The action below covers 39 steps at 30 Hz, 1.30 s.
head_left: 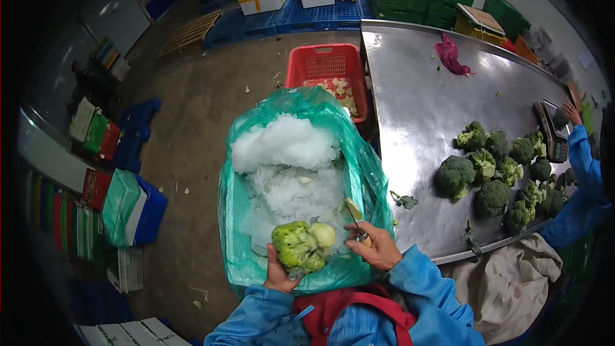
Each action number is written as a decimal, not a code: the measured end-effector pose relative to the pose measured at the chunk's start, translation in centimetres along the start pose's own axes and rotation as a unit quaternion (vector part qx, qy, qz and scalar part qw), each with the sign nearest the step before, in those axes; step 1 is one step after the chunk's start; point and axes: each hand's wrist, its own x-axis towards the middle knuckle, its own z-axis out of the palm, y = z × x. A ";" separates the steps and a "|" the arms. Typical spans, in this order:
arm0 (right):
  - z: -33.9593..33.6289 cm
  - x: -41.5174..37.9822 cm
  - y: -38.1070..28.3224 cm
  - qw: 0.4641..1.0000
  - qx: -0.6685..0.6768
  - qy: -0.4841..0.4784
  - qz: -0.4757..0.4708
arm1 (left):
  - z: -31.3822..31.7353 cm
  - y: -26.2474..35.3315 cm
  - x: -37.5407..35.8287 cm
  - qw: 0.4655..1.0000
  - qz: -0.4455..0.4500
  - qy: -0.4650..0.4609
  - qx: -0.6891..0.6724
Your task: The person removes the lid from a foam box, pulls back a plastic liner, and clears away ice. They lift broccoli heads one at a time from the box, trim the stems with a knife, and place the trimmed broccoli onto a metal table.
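Note:
My left hand (279,275) grips a broccoli head (300,247), its pale cut stem turned up and to the right. In my right hand (377,248) is a knife (362,234) with a light handle. A pale slice of stem (353,209) lies against the blade, just apart from the broccoli. Both hands are over a box lined with green plastic (234,214) and filled with crushed ice (285,144). On the metal table (410,109) to the right, several broccoli heads (455,175) sit in a loose group.
Beyond the ice box stands a red crate (325,57) with pale trimmings inside. At the right, another person's hand (572,114) holds a broccoli head at a scale (552,129). A pink cloth (452,56) lies at the table's far end. White sacking (512,285) hangs by the near edge.

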 end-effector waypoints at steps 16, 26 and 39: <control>-32.5 -11.5 6.5 0.904 -0.013 0.411 0.118 | -11.0 5.5 2.8 0.250 0.153 0.088 0.952; -60.2 -21.1 19.7 0.815 0.054 0.555 0.157 | -10.4 11.1 13.1 0.770 0.124 0.290 0.554; -65.6 -26.4 25.7 0.739 -0.186 0.555 0.334 | -10.6 11.7 10.8 0.781 0.116 0.225 0.571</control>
